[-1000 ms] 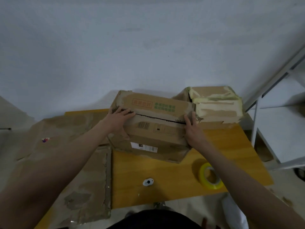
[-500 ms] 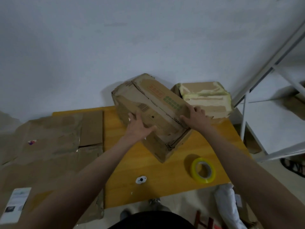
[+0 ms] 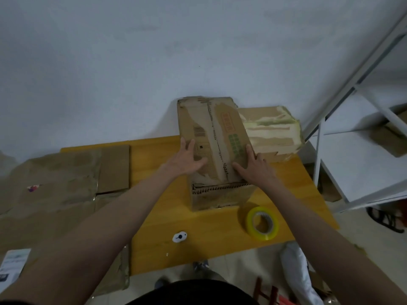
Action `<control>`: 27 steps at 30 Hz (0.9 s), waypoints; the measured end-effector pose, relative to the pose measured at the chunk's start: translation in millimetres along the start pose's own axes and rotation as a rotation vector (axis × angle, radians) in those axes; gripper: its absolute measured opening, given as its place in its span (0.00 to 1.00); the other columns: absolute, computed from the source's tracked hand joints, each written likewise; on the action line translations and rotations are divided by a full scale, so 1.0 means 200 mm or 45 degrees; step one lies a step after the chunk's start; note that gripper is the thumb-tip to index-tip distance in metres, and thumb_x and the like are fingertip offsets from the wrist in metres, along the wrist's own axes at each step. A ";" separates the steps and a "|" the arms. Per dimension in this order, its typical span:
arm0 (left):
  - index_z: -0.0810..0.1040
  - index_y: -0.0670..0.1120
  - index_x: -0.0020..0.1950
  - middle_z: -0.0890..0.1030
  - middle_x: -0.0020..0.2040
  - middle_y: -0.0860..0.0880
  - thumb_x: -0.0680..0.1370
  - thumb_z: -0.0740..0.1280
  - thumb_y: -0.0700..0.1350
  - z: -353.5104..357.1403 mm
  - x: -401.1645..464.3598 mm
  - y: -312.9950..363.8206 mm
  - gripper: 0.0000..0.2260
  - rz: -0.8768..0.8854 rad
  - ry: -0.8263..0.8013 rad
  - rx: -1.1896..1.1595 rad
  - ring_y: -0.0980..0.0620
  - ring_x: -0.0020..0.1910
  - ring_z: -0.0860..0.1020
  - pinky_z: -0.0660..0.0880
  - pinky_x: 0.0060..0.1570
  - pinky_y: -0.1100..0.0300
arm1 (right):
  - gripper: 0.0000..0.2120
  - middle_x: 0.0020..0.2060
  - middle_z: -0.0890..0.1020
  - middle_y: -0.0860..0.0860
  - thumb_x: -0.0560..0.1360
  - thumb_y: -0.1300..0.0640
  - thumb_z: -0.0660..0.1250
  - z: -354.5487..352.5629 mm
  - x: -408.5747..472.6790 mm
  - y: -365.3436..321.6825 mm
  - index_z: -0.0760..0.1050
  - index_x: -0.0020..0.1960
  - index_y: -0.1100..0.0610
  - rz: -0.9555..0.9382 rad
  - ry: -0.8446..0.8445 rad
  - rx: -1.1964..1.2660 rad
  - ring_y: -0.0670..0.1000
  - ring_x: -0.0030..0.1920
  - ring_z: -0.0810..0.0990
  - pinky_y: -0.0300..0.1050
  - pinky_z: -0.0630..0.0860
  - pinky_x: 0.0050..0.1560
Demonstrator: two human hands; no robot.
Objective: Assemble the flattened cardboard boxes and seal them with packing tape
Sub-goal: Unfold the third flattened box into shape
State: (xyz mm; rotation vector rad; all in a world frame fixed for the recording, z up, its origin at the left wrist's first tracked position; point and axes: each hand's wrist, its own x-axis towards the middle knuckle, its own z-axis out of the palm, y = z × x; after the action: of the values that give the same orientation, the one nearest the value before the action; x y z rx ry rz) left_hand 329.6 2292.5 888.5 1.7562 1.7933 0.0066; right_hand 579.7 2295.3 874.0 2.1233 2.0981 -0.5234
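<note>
Taped box (image 3: 273,130) is sitting just beside the box (image 3: 211,137) at the table's (image 3: 220,230) far right. Tape roll (image 3: 262,223) and a small white piece (image 3: 180,237) are lying near the front edge; flat cardboard (image 3: 66,172) is lying left. Left hand (image 3: 187,161) and right hand (image 3: 253,168) are pressing flat, fingers spread, on the box's closed flaps.

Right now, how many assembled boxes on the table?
2. One box under both hands, mid-table, top seam untaped; a second, taped box touching its right side by the wall. Flattened cardboard lies left; more could be out of view.
</note>
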 end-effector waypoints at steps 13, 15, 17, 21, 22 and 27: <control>0.51 0.51 0.81 0.53 0.81 0.47 0.82 0.53 0.64 -0.35 -0.27 -0.42 0.32 -0.109 0.471 0.426 0.42 0.78 0.57 0.53 0.77 0.44 | 0.24 0.69 0.71 0.56 0.80 0.44 0.60 -0.24 0.08 -0.69 0.66 0.73 0.53 -0.593 0.354 0.062 0.59 0.70 0.70 0.58 0.68 0.67; 0.52 0.50 0.81 0.54 0.81 0.47 0.82 0.53 0.63 -0.38 -0.37 -0.56 0.31 -0.206 0.517 0.424 0.43 0.78 0.57 0.51 0.77 0.45 | 0.23 0.69 0.71 0.56 0.81 0.45 0.57 -0.20 0.06 -0.86 0.66 0.73 0.54 -0.729 0.331 0.090 0.60 0.69 0.71 0.57 0.69 0.66; 0.53 0.50 0.81 0.54 0.81 0.46 0.82 0.54 0.62 -0.38 -0.47 -0.71 0.31 -0.300 0.546 0.370 0.44 0.78 0.57 0.51 0.77 0.45 | 0.24 0.74 0.67 0.56 0.83 0.45 0.55 -0.14 0.02 -1.02 0.62 0.76 0.53 -0.849 0.304 0.086 0.60 0.72 0.67 0.57 0.66 0.69; 0.59 0.48 0.79 0.59 0.79 0.45 0.81 0.58 0.60 -0.35 -0.68 -0.97 0.29 -0.467 0.583 0.258 0.41 0.76 0.62 0.57 0.75 0.44 | 0.25 0.76 0.63 0.56 0.82 0.46 0.57 -0.01 -0.11 -1.29 0.60 0.77 0.51 -1.006 0.224 0.027 0.60 0.73 0.64 0.57 0.65 0.69; 0.61 0.48 0.78 0.61 0.78 0.45 0.81 0.59 0.60 -0.34 -0.72 -1.03 0.29 -0.495 0.587 0.245 0.40 0.75 0.64 0.58 0.74 0.44 | 0.25 0.75 0.64 0.56 0.82 0.47 0.58 0.03 -0.14 -1.35 0.60 0.77 0.51 -1.026 0.205 0.012 0.60 0.73 0.64 0.57 0.66 0.68; 0.64 0.47 0.76 0.65 0.76 0.45 0.80 0.61 0.59 -0.30 -0.92 -1.34 0.28 -0.592 0.604 0.224 0.39 0.72 0.67 0.60 0.72 0.44 | 0.25 0.73 0.66 0.56 0.82 0.45 0.56 0.19 -0.28 -1.61 0.61 0.77 0.53 -1.039 0.152 -0.010 0.60 0.71 0.67 0.57 0.67 0.67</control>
State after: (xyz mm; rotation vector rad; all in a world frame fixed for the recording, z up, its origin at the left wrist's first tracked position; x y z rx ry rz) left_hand 47.9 2119.6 902.4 1.4904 2.5859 0.0824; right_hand 256.5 2243.0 907.8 1.2267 2.9782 -0.4460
